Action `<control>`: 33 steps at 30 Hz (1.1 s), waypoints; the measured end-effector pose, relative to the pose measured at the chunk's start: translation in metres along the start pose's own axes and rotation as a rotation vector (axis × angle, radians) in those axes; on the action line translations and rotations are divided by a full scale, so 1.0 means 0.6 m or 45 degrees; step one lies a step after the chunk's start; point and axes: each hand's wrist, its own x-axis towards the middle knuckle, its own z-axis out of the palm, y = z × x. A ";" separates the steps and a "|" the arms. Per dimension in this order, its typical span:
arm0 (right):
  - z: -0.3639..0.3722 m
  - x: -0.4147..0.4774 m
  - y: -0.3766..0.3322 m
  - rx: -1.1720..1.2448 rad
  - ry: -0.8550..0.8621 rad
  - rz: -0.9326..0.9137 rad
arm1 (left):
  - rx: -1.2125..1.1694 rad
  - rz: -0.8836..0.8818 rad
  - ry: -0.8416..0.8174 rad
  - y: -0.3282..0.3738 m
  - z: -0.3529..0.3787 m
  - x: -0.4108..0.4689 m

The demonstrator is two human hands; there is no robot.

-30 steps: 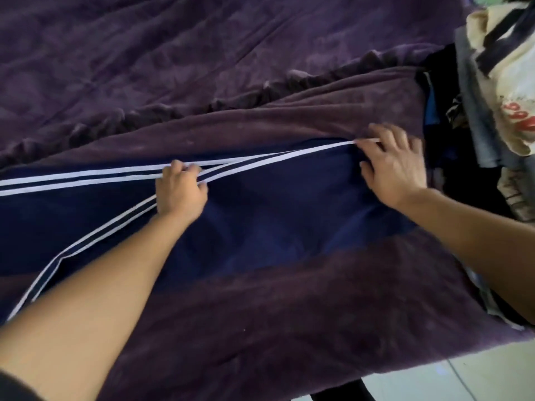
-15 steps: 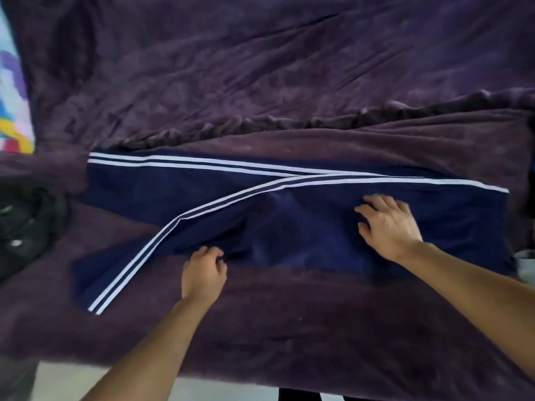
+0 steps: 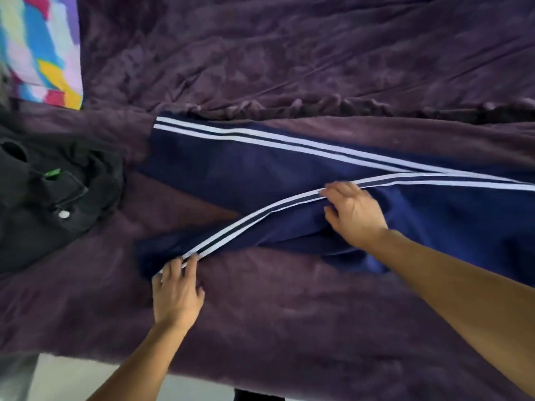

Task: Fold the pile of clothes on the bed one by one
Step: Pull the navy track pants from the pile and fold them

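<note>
1 navy track pants spread on the bed, 2 legs splayed, 2 white stripes each | left hand flat, fingers straight on the near leg's end | right hand on the same leg's stripe, grip cannot be told | 1 black garment at left

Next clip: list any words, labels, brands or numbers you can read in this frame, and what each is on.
None can be read.
Green tag on the black garment: too small and blurred to read.
Navy pants: only white stripes, no lettering visible.
</note>
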 end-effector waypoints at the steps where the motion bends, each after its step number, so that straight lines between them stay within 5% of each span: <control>1: 0.019 0.019 -0.018 -0.023 -0.045 0.050 | -0.030 0.053 0.025 -0.023 0.004 0.015; 5: 0.072 0.070 -0.080 -0.127 -0.281 0.222 | -0.167 0.182 0.054 -0.115 -0.006 0.069; 10: 0.059 0.080 -0.105 -0.089 -0.063 0.338 | -0.742 0.205 -0.191 -0.210 -0.068 0.161; 14: -0.003 0.120 -0.115 -0.027 -0.008 0.451 | -1.222 0.157 -0.039 -0.232 -0.161 0.266; 19: -0.041 0.224 -0.101 -0.032 -0.023 0.618 | -1.282 0.076 0.176 -0.213 -0.250 0.434; 24: -0.006 0.295 -0.092 -0.122 -0.044 0.757 | -1.265 -0.257 0.169 -0.163 -0.231 0.544; 29: 0.036 0.222 -0.143 -0.149 0.131 0.427 | -1.270 -0.567 -0.046 -0.126 -0.160 0.482; 33: 0.094 0.171 -0.165 -0.134 -0.018 0.324 | -1.486 -0.425 -0.029 -0.107 -0.155 0.485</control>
